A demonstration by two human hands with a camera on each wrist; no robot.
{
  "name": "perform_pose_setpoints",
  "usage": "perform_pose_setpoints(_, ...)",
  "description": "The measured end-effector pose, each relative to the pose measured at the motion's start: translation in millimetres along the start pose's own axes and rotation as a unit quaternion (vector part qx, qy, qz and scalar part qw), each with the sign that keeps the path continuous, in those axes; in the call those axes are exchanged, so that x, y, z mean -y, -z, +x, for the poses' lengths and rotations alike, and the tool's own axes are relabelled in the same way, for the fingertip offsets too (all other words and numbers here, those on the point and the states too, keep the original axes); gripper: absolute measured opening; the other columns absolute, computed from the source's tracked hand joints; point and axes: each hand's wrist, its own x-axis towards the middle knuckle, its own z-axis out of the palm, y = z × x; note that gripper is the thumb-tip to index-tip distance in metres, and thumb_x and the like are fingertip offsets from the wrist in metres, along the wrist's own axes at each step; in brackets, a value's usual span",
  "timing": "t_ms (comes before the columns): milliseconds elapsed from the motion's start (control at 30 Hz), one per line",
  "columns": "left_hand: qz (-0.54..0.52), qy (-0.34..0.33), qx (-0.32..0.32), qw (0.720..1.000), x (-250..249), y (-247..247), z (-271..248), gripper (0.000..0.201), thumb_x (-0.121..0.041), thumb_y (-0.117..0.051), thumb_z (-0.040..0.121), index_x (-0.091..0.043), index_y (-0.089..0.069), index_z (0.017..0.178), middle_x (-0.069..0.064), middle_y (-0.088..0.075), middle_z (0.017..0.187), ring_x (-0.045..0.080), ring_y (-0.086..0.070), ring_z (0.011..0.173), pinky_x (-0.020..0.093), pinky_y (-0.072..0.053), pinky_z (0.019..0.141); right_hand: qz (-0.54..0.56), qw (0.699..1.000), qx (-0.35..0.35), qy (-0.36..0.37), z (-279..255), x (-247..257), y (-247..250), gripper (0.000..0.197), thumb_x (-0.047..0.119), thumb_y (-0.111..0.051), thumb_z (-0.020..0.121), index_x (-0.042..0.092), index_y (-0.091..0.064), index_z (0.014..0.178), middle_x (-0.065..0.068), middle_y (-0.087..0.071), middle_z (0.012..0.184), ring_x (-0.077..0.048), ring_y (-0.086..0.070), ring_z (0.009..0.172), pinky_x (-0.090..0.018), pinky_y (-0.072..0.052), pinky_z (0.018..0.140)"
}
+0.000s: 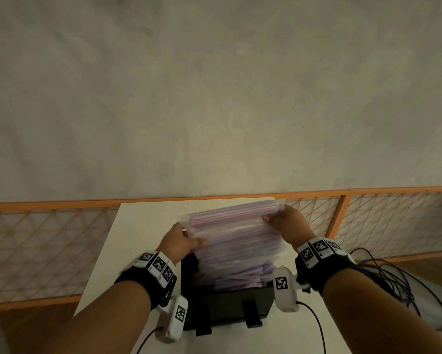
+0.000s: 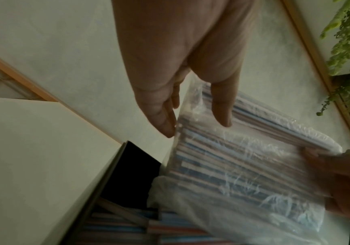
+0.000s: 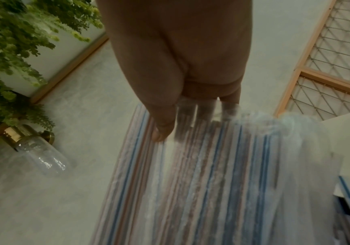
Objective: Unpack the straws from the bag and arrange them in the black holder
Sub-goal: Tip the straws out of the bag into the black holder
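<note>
A clear plastic bag packed with red, blue and white striped straws hangs tilted over the black holder, its lower end down inside. My left hand pinches the bag's left edge, thumb in front and fingers behind. My right hand grips its upper right corner. Loose straws lie in the holder under the bag. In the left wrist view, my left hand clasps the bag above the holder. In the right wrist view, my right hand holds the bag, with its fingers visible through the plastic.
The holder stands on a small white table. An orange-framed lattice panel runs behind it. Black cables trail at the right. A green plant and a glass lamp hang nearby.
</note>
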Motion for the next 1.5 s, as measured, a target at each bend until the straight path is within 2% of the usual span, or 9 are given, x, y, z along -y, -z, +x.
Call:
perform_pose_setpoints(133,0.082,0.042,0.010,0.996,10.5,-6.2,1.0,0.038,-0.022,-0.078,0.076,-0.018,-0.060,0.110,0.007,-0.067,0.110,0.023,-0.064,0.101,0.034,-0.054,0.082,0.077,0.997,-0.007,-0.028,-2.1,3.3,-0.1,0.008,0.022,-0.069,0.084,0.020,-0.064,0.090,-0.010,-0.070,0.100,-0.029,-0.064,0.097,-0.044,-0.051,0.089)
perform_pose_setpoints(233,0.055,0.054,0.007,0.997,15.2,-10.3,0.3,0.040,-0.022,-0.072,0.083,-0.016,-0.056,0.120,0.009,-0.064,0.117,0.027,-0.061,0.107,0.039,-0.054,0.083,0.090,0.996,0.003,-0.009,-3.2,4.9,1.7,0.012,0.021,-0.069,0.084,0.017,-0.066,0.095,-0.009,-0.071,0.099,-0.027,-0.064,0.098,-0.040,-0.049,0.089)
perform_pose_setpoints(500,-0.004,0.020,0.011,1.000,7.1,-12.8,2.7,0.024,-0.001,-0.062,0.087,-0.018,-0.059,0.102,0.019,-0.065,0.112,0.036,-0.063,0.105,0.053,-0.054,0.088,0.005,0.996,0.041,-0.078,4.7,-13.6,-4.7,0.079,0.067,-0.063,0.070,0.013,-0.056,0.127,-0.009,-0.063,0.125,-0.028,-0.058,0.114,-0.046,-0.044,0.101)
perform_pose_setpoints(667,0.022,-0.002,-0.002,1.000,20.7,-3.4,15.7,0.031,-0.025,-0.070,0.066,-0.029,-0.065,0.096,0.013,-0.070,0.106,0.033,-0.066,0.101,0.056,-0.054,0.088,-0.113,0.988,0.098,-0.026,4.9,-11.1,-3.4,0.051,0.028,-0.084,0.064,0.013,-0.066,0.108,-0.004,-0.070,0.102,-0.022,-0.064,0.097,-0.037,-0.050,0.092)
perform_pose_setpoints(767,0.020,-0.006,0.003,1.000,10.2,-4.7,6.2,0.028,-0.011,-0.072,0.072,-0.022,-0.065,0.097,0.017,-0.070,0.105,0.035,-0.066,0.100,0.056,-0.054,0.088,-0.162,0.981,0.092,-0.046,4.5,-10.4,-1.7,0.053,0.018,-0.084,0.063,0.010,-0.063,0.111,-0.006,-0.068,0.104,-0.023,-0.062,0.099,-0.028,-0.047,0.087)
perform_pose_setpoints(967,0.095,-0.017,0.028,0.995,13.5,-6.3,7.3,0.054,0.001,-0.080,0.062,-0.020,-0.063,0.108,0.007,-0.072,0.101,0.025,-0.069,0.095,0.044,-0.055,0.090,-0.238,0.965,0.103,-0.045,-1.7,-7.5,-4.5,0.043,0.025,-0.070,0.081,0.004,-0.060,0.118,-0.013,-0.063,0.118,-0.026,-0.058,0.110,-0.029,-0.044,0.093)
perform_pose_setpoints(1167,0.182,0.022,-0.004,0.983,20.1,-2.4,15.9,0.052,-0.015,-0.086,0.051,-0.006,-0.068,0.098,0.012,-0.072,0.094,0.027,-0.069,0.087,0.042,-0.057,0.084,-0.192,0.975,0.084,-0.074,1.4,-6.5,-3.7,0.022,0.030,-0.076,0.074,0.016,-0.059,0.078,0.000,-0.058,0.078,-0.020,-0.055,0.080,-0.025,-0.039,0.068)
perform_pose_setpoints(1400,0.170,0.028,-0.021,0.985,28.6,1.1,20.4,0.046,-0.013,-0.083,0.050,-0.001,-0.071,0.093,0.017,-0.073,0.094,0.031,-0.069,0.088,0.050,-0.056,0.084,-0.194,0.975,0.093,-0.054,0.2,9.1,-1.4,0.032,0.032,-0.073,0.080,0.013,-0.051,0.065,-0.001,-0.053,0.071,-0.019,-0.052,0.074,-0.022,-0.034,0.054)
perform_pose_setpoints(1500,0.157,0.019,-0.032,0.987,27.8,2.2,19.6,0.039,-0.010,-0.085,0.058,0.000,-0.071,0.093,0.018,-0.073,0.093,0.032,-0.069,0.088,0.050,-0.056,0.085,-0.164,0.981,0.091,-0.041,-0.5,7.9,-3.1,0.025,0.032,-0.073,0.080,0.010,-0.061,0.084,-0.003,-0.060,0.084,-0.020,-0.055,0.080,-0.027,-0.038,0.066)
